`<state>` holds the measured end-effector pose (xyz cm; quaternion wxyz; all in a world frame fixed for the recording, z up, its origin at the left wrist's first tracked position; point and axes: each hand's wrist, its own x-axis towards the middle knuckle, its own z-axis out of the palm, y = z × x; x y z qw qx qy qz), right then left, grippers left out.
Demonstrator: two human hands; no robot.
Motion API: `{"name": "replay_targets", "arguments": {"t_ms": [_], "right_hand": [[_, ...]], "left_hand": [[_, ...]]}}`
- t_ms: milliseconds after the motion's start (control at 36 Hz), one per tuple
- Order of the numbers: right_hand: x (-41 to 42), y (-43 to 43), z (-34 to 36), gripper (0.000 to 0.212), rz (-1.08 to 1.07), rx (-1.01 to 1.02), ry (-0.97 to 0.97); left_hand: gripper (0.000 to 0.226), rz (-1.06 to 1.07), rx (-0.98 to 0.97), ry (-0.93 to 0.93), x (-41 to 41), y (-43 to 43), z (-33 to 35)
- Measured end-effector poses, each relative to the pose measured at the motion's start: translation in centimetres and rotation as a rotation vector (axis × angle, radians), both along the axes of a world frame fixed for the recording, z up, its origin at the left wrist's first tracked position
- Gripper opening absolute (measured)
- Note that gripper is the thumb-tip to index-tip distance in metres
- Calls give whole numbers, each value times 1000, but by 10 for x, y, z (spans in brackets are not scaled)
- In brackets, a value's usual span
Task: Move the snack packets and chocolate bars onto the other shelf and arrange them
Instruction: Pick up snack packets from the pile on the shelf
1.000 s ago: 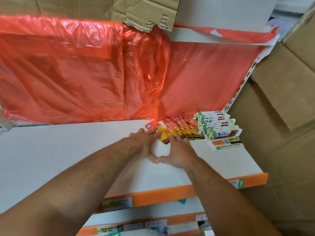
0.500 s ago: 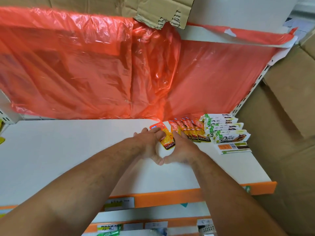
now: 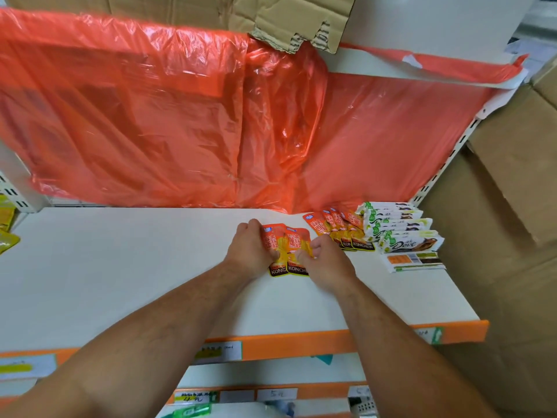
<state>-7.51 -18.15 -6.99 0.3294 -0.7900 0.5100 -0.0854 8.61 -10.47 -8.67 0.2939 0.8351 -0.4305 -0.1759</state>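
Orange snack packets are what's getting sorted right now. Both hands are gripping two packets (image 3: 286, 251) side by side, low over the white shelf (image 3: 120, 267). The left hand (image 3: 251, 251) is curling its fingers round their left edge with the thumb sitting on the front. The right hand (image 3: 327, 260) is pinching the right edge with its fingers tucked in tight.

What's changing compared with a second ago: back then the hands were working right at the left end of the fanned row of packets (image 3: 340, 233), practically touching it. Now the two are sitting apart from that row, with a strip of shelf showing between, and they're coming a bit nearer the front edge. I'm guessing the person is either starting a second group or squaring these two up before sliding them back in line. Hard to say which.

The row itself is looking the same, still leaning up against the chocolate bars (image 3: 401, 233) stacked at the far right end. One bar (image 3: 416, 262) is lying label-side up just in front of that stack. Red plastic sheeting (image 3: 150, 116) is hanging behind it all.

Task-wise the goods are already sitting on this shelf, so this is looking like the tidying stage.
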Motion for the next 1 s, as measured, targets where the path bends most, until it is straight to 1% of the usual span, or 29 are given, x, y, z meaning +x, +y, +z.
{"name": "replay_targets", "arguments": {"t_ms": [56,83,167,278,333,389,444,528,556,611,750,806,861,917,944,1000], "right_hand": [[5,1,-2,59,-18,-40,80],[8,3,-3,64,-12,-58,118],[12,6,-5,69,11,-94,201],[11,2,-3,76,-12,-36,189],[10,1,-1,70,-4,-9,182],[9,1,0,59,11,-1,184],[10,2,2,54,25,14,200],[10,5,6,46,30,19,187],[10,5,6,43,23,25,163],[9,9,10,36,3,38,85],[21,23,11,30,-22,120,-103],[30,30,11,30,-2,158,-179],[40,39,15,23,32,176,-251],[51,49,18,14,44,201,-330],[56,54,19,10,36,208,-353],[65,65,24,9,41,225,-387]], "left_hand": [[61,25,3,18,-2,-2,3],[63,34,-4,36,-2,-3,4],[71,50,9,87,-4,-1,4],[85,75,11,139,-6,-1,1],[83,81,5,170,-8,-1,3],[75,93,-12,194,-10,1,6],[60,107,-35,207,-11,4,7],[28,126,-54,278,-13,8,9],[21,133,-59,295,-13,9,9],[14,159,-80,328,-14,12,10],[11,218,-140,381,-13,25,18],[11,258,-179,453,-10,31,22],[10,303,-244,567,-4,41,28],[16,346,-305,669,5,53,32],[22,357,-318,696,10,61,34],[26,373,-331,721,22,78,37]]}}
